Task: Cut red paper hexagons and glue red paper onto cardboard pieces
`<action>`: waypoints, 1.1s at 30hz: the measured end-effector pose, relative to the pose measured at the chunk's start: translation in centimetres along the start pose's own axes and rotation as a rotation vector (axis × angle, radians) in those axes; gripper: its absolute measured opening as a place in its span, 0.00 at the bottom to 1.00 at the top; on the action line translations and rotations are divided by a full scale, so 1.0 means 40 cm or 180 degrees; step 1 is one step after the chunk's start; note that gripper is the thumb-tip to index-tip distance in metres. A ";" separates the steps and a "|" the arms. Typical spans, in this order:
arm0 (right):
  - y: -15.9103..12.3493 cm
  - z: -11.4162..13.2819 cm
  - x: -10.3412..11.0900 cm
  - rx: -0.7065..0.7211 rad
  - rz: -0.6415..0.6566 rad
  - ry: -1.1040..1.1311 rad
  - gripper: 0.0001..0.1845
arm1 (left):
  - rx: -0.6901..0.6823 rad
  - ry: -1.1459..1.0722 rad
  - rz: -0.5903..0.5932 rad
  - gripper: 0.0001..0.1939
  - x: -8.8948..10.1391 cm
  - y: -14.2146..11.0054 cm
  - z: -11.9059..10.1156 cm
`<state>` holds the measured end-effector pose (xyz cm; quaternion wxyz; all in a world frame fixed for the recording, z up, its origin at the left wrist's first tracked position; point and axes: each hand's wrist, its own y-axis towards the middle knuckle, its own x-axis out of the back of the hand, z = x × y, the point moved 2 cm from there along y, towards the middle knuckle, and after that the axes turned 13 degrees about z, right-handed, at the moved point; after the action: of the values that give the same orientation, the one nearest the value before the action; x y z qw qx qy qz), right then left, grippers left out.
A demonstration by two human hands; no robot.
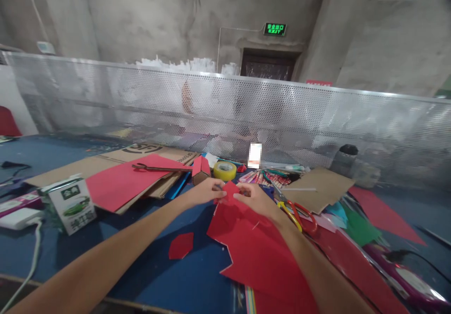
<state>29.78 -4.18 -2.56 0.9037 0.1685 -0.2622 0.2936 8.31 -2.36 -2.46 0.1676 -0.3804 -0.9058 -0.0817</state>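
Muted, fairly diffuse light fills the view. Above the perforated metal screen [158, 103], the concrete wall [141, 18] looks grey and dim, relieved by a glowing green exit sign [275, 29]. Just before the screen, an upright white rectangle [254, 155] is glaring and pixelated. Nearer than the screen, soft shadows darken the blue counter [202, 281]. Outer edges look stretched and blurred.

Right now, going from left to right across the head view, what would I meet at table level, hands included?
Carton → red scrap → left hand → right hand → green paper.
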 end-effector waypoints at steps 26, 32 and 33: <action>-0.027 0.020 -0.013 -0.0992 0.0661 0.0508 0.12 | 0.1252 0.4251 -0.1399 0.23 0.320 -0.073 0.118; -0.046 0.013 0.045 -0.1294 0.0541 0.0241 0.05 | 0.1269 0.4245 -0.1729 0.21 0.321 -0.094 0.068; -0.052 0.011 0.057 -0.1331 0.0529 0.0223 0.04 | 0.1222 0.4259 -0.1791 0.22 0.318 -0.097 0.057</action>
<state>32.46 -4.98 -1.23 0.9002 -0.0549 -0.2988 0.3120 -3.36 3.96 -0.03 0.7187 0.0324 -0.6719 -0.1759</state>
